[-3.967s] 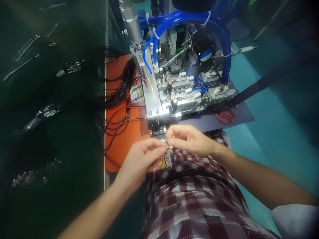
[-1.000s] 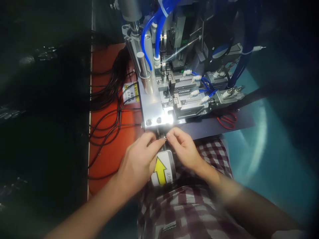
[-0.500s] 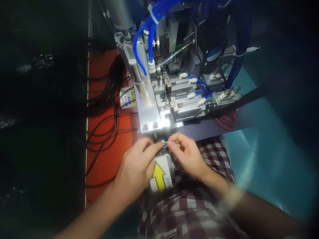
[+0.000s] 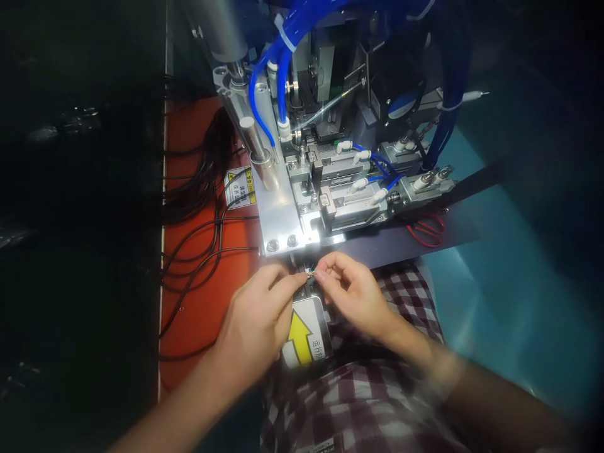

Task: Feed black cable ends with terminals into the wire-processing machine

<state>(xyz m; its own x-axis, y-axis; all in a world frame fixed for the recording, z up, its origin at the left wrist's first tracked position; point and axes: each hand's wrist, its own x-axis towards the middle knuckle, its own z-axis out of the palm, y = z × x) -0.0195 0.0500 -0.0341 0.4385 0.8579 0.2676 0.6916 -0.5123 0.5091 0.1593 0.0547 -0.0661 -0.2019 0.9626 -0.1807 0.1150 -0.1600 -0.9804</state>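
Observation:
Thin coloured wires [image 4: 312,272] run between my two hands, just in front of the machine's metal plate [image 4: 282,217]. My right hand [image 4: 353,292] pinches these wires between thumb and forefinger. From the other side, my left hand [image 4: 264,302] has its thumb and forefinger closed at the wires' end, where a small pale piece, perhaps a connector, barely shows. The fingertips cover most of it. Below the fingers is a dark track [image 4: 304,292], and under it a white label with a yellow arrow [image 4: 301,336].
Small pneumatic cylinders [image 4: 353,211] with blue air tubes [image 4: 306,25] fill the machine ahead. Black cables [image 4: 212,220] lie over the orange surface [image 4: 193,314] on the left. A red wire loop [image 4: 427,231] hangs at the right edge of the dark base.
Both hands keep almost the same pose at the wires. The whole view has shifted slightly, with the machine a little further left.

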